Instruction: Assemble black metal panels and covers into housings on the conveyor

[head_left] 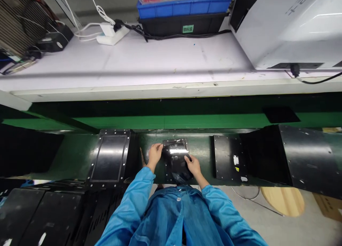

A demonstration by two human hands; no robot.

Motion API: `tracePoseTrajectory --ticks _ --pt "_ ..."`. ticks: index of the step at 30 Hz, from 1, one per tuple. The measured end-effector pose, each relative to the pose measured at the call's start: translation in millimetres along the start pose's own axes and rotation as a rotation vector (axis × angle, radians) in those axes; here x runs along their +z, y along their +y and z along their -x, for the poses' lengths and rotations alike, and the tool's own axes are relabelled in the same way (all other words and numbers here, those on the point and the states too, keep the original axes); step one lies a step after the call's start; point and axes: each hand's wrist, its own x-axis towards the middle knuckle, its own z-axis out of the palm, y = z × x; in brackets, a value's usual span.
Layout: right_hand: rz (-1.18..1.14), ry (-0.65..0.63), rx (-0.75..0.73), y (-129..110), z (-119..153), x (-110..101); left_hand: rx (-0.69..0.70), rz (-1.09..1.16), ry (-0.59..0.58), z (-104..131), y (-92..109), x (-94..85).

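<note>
In the middle of the green line, a glossy black sheet lies tilted over a black riveted plate. My left hand pinches the sheet's upper left corner between thumb and fingers. At its right edge, my right hand grips the same sheet, thumb on top and fingers partly hidden. A bright reflection crosses the sheet's upper part. Most of the plate beneath is covered, so I cannot tell whether the two touch all over.
Black riveted boxes stand on the line to the left and right. More black cases are stacked at lower left. A white shelf ahead carries a blue bin, a power strip and a white machine. A round wooden stool is at lower right.
</note>
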Motion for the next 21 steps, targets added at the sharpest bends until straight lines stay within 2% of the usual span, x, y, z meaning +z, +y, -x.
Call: tracePoseTrajectory --ticks 2,5,8,10,16,21 --pt "0.077 0.076 0.102 6.5 -4.0 5.0 -0.123 -0.066 0.001 18.3 -21.0 2.4" --pt "0.123 0.094 0.179 8.1 -9.6 13.6 -0.213 -0.104 -0.098 55.2 -47.0 16.3" --pt "0.144 0.096 0.214 6.3 -11.3 22.3 -0.263 -0.182 -0.192 86.7 -62.4 36.3" --pt "0.169 0.110 0.207 5.4 -10.8 26.2 -0.278 -0.238 -0.230 98.9 -67.5 45.9" --pt "0.190 0.132 0.155 4.4 -9.8 26.5 -0.214 -0.244 -0.263 106.2 -73.1 48.5" --pt "0.182 0.112 0.134 -3.5 -4.0 30.7 -0.274 -0.186 -0.309 107.4 -79.2 49.4"
